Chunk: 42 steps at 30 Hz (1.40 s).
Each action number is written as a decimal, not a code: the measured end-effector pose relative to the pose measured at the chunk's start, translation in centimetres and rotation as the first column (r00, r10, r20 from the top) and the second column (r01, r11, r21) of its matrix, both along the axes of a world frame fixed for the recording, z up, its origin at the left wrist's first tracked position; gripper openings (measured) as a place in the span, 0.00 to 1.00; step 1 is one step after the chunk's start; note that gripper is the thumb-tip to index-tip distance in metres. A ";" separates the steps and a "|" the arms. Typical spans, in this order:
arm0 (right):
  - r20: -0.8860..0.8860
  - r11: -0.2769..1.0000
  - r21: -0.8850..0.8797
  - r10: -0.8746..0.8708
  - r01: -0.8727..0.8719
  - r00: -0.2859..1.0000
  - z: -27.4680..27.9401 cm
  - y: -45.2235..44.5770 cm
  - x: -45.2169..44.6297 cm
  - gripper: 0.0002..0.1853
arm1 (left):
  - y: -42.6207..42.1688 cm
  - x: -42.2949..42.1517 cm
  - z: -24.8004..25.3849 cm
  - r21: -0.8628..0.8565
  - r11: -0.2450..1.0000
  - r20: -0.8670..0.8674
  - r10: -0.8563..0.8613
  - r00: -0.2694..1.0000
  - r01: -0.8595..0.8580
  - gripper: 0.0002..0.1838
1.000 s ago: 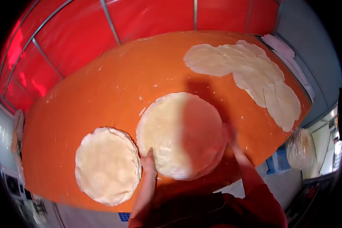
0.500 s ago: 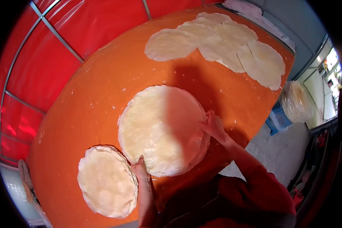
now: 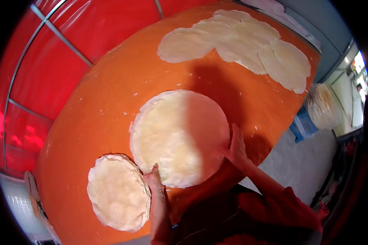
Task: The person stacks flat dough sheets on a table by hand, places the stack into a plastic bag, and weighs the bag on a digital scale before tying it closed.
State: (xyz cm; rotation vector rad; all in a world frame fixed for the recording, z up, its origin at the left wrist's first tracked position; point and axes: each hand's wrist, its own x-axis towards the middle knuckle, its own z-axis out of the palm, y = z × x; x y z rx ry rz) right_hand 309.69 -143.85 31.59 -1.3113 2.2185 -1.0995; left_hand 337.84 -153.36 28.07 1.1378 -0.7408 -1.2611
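In front of me on the orange table lies a large stack of thin round dough sheets [image 3: 163,134], its right part in shadow. My left hand [image 3: 154,181] is closed on the stack's lower left edge, thumb on top and the other fingers hidden. At the right edge, my right hand [image 3: 236,150] is open, its fingers stretched along the stack's side and touching it. A smaller stack of round dough sheets [image 3: 118,194] sits to the left, close beside my left forearm.
Several thin dough sheets [image 3: 241,38] overlap at the far side of the orange table [image 3: 98,110]. Red sheeting on a metal frame [image 3: 65,38] borders the left. Past the right edge, a plastic-wrapped bundle [image 3: 323,107] rests by a blue stool [image 3: 303,124].
My right hand has loosened from the stack's right edge, its fingers now straightened along the side. The left hand keeps its place at the lower left edge. The view has shifted slightly.
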 end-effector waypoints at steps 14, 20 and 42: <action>0.318 0.990 0.025 -0.139 0.139 0.938 -4.9 -9.4 -2.7 0.31 | -0.3 0.5 0.9 0.318 0.947 -0.106 0.079 0.991 -0.041 0.21; 0.189 0.992 0.114 -0.064 0.043 0.980 -5.7 -13.0 -4.7 0.18 | 0.2 1.2 1.1 0.360 0.868 -0.479 -0.142 0.866 0.341 0.21; 0.553 0.730 -0.542 0.683 -0.417 0.478 5.4 -13.8 18.2 0.22 | 7.6 16.9 14.3 -0.171 0.925 0.090 0.358 0.929 -0.340 0.12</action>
